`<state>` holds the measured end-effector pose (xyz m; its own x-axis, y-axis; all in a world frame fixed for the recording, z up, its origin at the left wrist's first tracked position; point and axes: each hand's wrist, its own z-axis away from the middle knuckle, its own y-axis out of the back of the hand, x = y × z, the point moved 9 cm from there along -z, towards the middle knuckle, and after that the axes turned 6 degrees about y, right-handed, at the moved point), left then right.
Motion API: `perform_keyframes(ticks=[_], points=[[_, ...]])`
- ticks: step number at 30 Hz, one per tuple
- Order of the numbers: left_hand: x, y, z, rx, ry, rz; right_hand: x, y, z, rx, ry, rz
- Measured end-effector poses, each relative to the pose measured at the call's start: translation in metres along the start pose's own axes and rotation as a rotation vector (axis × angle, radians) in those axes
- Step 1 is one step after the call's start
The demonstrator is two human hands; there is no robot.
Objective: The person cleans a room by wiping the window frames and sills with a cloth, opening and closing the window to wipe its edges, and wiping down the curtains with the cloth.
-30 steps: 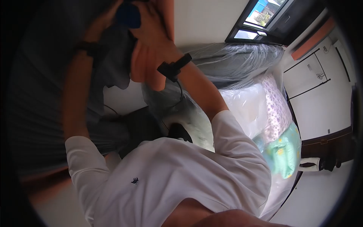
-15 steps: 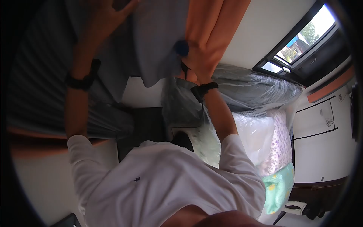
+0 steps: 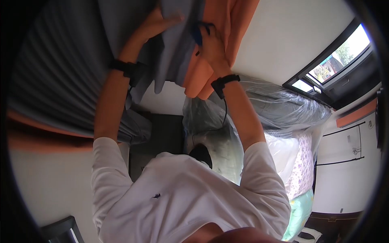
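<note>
A grey curtain (image 3: 121, 24) hangs in folds in front of me, with an orange curtain panel (image 3: 219, 18) along its right edge. My left hand (image 3: 156, 26) is against the grey cloth, thumb stretched out and the other fingers partly lost in shadow; it looks open. On the orange panel, near the seam with the grey, my right hand (image 3: 211, 42) is closed round a dark-blue rounded handheld tool (image 3: 197, 34). The tool's exact kind cannot be made out. A small black piece shows just below it. Both wrists wear black bands, and a thin cord (image 3: 225, 111) hangs by the right one.
Clear plastic sheeting (image 3: 279, 97) covers grey material at the right. Below it lie white, purple-flowered and green bedding (image 3: 300, 210). A dark-framed window (image 3: 332, 65) is in the right wall. Another gathered grey curtain (image 3: 133, 125) hangs at the left. A dark low surface (image 3: 166, 129) stands ahead.
My left hand has moved right across the grey cloth, closer to my right hand. My right hand, holding the blue tool, sits higher in view. The orange panel's lower hem now shows.
</note>
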<state>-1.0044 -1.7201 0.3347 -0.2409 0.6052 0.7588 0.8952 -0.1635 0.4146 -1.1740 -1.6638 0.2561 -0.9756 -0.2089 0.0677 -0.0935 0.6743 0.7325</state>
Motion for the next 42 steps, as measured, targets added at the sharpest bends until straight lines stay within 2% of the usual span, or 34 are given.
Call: perform_keyframes(ticks=[2,3,4,5,6,8,9,11,12,13,14,15,16,17,18,20,21,22,23,24,27,28,29,30,31,33,34,35,36,37,39,42], points=[[-0.018,-0.011,-0.002,0.034,0.001,-0.117,-0.001,-0.017,0.018,-0.028,-0.005,-0.023],[-0.025,-0.015,-0.002,0.036,-0.006,-0.118,0.006,-0.023,0.021,0.008,-0.069,-0.337],[-0.031,-0.027,0.001,-0.058,0.047,-0.111,0.011,-0.025,0.022,0.043,-0.13,-0.652],[-0.038,-0.037,-0.002,-0.147,0.094,-0.107,0.003,0.021,0.015,0.301,-0.187,-0.602],[-0.046,-0.041,-0.007,-0.131,0.082,-0.105,-0.003,0.041,-0.006,0.308,-0.169,-0.598],[-0.079,-0.067,-0.009,-0.219,0.146,0.246,-0.008,0.099,-0.026,0.649,-0.062,-0.782],[-0.094,-0.085,-0.011,-0.229,0.151,0.244,-0.013,0.119,-0.043,0.675,-0.016,-0.791],[-0.122,-0.115,-0.018,-0.174,0.308,0.016,-0.021,0.146,-0.07,0.701,0.024,-0.803],[-0.112,-0.126,-0.015,-0.175,0.308,0.012,-0.034,0.152,-0.084,0.633,0.096,-0.771],[-0.089,-0.137,-0.006,-0.168,0.24,0.238,-0.045,0.152,-0.093,0.563,0.17,-0.739],[-0.074,-0.139,0.001,-0.159,0.169,0.463,-0.038,0.138,-0.098,0.565,0.17,-0.742],[-0.068,-0.136,0.003,-0.157,0.168,0.461,-0.031,0.112,-0.101,0.499,0.15,-0.6],[-0.071,-0.141,0.008,-0.222,0.28,0.54,-0.025,0.085,-0.098,0.429,0.131,-0.458],[-0.075,-0.147,0.015,-0.287,0.393,0.619,-0.019,0.069,-0.086,0.427,0.135,-0.458],[-0.076,-0.146,0.019,-0.278,0.387,0.624,-0.015,0.051,-0.075,0.352,0.138,-0.331],[-0.103,-0.152,0.043,-0.345,0.578,0.374,-0.015,0.022,-0.05,0.218,0.144,-0.156],[-0.117,-0.152,0.049,-0.337,0.581,0.375,-0.018,0.011,-0.037,0.163,0.145,-0.109],[-0.132,-0.157,0.057,-0.395,0.513,0.225,-0.02,0.005,-0.022,0.161,0.145,-0.113],[-0.135,-0.157,0.065,-0.452,0.443,0.076,-0.019,-0.011,-0.009,0.046,0.104,-0.08],[-0.141,-0.154,0.07,-0.453,0.446,0.074,-0.017,-0.028,0.004,-0.068,0.06,-0.046],[-0.113,-0.125,0.087,-0.501,0.474,-0.104,-0.015,-0.06,0.034,-0.146,0.027,-0.028],[-0.072,-0.088,0.08,-0.267,0.309,-0.201,-0.019,-0.061,0.04,-0.147,0.026,-0.033],[-0.035,-0.053,0.077,-0.034,0.142,-0.294,-0.02,-0.069,0.047,-0.254,-0.003,-0.028],[-0.009,-0.025,0.073,0.165,-0.038,-0.273,-0.021,-0.078,0.053,-0.361,-0.03,-0.023],[0.013,0.004,0.076,0.363,-0.218,-0.251,-0.024,-0.08,0.049,-0.364,-0.026,-0.03],[0.044,0.043,0.091,0.645,-0.404,-0.401,-0.023,-0.093,0.034,-0.443,-0.131,-0.363],[0.043,0.052,0.09,0.659,-0.4,-0.406,-0.036,-0.067,0.014,-0.2,-0.033,-0.429],[0.042,0.071,0.1,0.856,-0.412,-0.406,-0.052,-0.034,-0.003,0.043,0.059,-0.494],[0.042,0.084,0.111,1.041,-0.425,-0.403,-0.068,-0.003,-0.022,0.151,0.092,-0.611],[0.041,0.086,0.109,1.033,-0.426,-0.408,-0.082,0.03,-0.041,0.264,0.12,-0.728],[0.018,0.098,0.105,1.004,-0.175,-0.278,-0.099,0.05,-0.072,0.355,0.17,-0.832],[-0.007,0.1,0.098,0.909,-0.066,-0.328,-0.112,0.035,-0.089,0.377,0.235,-0.693]])
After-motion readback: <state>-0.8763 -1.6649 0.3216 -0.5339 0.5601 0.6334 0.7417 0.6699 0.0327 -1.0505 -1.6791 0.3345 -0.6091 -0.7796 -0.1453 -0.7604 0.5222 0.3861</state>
